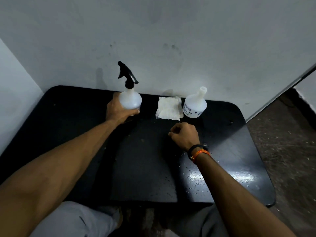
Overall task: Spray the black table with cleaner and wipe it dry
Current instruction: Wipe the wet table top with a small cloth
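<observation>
A: Nearest us we see pale grey trousers (71, 219) at the bottom edge, then the black table (145, 168), rounded at its corners, glossy, with a bright glare patch near the right front.

B: We notice specks and small droplets scattered over that right side. Right of the table, a speckled brown floor (282, 151).

A: Further in, our right hand (185, 135) sits above the tabletop, fingers curled loosely inward with nothing in them. A black band and an orange thread wrap the wrist (199, 152).

B: Just beyond its knuckles lies the white cloth (168, 108), folded, crumpled, roughly square. The hand is near it but apart.

A: Left of the cloth, our left hand (119, 110) wraps around the lower body of the spray bottle (130, 98): translucent white plastic, bulbous, black trigger head upright on top.

B: We can't tell whether its base rests on the table.

A: Right of the cloth stands a second white bottle (195, 105), capless, with a narrow neck and a printed label too blurred to read.

B: Behind everything, a smudged pale wall (171, 40), the table pushed against it.
</observation>
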The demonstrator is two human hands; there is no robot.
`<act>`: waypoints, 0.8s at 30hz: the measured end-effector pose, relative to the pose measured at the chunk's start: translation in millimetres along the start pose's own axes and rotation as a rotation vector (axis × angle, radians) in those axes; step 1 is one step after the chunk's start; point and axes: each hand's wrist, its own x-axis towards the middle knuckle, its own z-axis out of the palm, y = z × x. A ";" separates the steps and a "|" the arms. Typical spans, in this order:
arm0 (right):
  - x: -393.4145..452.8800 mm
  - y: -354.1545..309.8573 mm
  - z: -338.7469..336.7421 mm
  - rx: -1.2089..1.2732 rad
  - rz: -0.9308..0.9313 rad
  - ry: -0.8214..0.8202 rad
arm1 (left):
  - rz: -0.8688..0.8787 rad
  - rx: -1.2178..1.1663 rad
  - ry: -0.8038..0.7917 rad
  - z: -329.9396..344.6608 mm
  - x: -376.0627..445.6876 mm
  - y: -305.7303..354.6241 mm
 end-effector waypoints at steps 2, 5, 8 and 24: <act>4.6 2.4 3.8 -0.032 -0.023 -0.002 | -0.031 -0.030 -0.012 0.2 8.7 -1.9; 12.2 6.6 9.5 -0.093 -0.065 0.013 | -0.075 -0.056 0.022 1.4 14.3 -4.5; 20.6 4.7 13.1 -0.149 -0.115 0.046 | -0.114 0.073 0.135 4.7 2.7 -11.0; 51.2 -7.7 41.0 -0.357 -0.321 -0.041 | 0.742 0.696 -0.252 70.3 -38.1 -15.9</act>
